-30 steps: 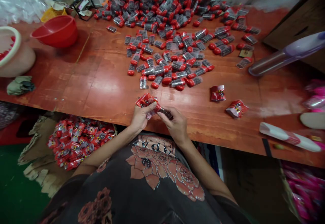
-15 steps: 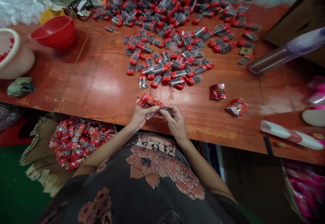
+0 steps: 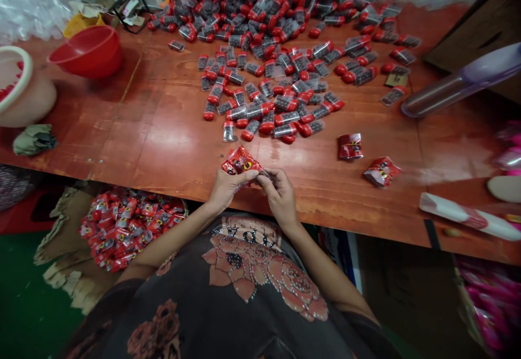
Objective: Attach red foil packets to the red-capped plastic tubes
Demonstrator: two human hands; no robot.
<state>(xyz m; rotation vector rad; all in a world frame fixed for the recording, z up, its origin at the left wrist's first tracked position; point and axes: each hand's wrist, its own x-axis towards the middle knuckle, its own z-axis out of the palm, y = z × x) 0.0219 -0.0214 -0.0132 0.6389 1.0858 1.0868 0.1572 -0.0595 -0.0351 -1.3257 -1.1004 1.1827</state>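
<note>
My left hand [image 3: 226, 186] pinches a small red printed packet [image 3: 240, 161] at the near edge of the red wooden table [image 3: 163, 131]. My right hand [image 3: 280, 192] is closed at the packet's right end, fingertips touching it; what it pushes in is hidden between the fingers. A large heap of small clear tubes with red caps [image 3: 277, 39] spreads across the middle and far side of the table. Two more red packets [image 3: 350, 146] [image 3: 381, 171] lie to the right of my hands.
A red bowl [image 3: 87, 50] and a cream pot [image 3: 20, 90] stand at the far left, with a crumpled cloth [image 3: 33, 139] near the edge. A purple-lidded clear tube [image 3: 459, 85] and a white-red tool [image 3: 468, 218] lie at the right. A cardboard box of filled red packets [image 3: 126, 226] sits below left.
The dark tube that stuck out toward my right hand has gone into the packet and no longer shows. Both hands moved slightly closer together; the packet now sits more upright.
</note>
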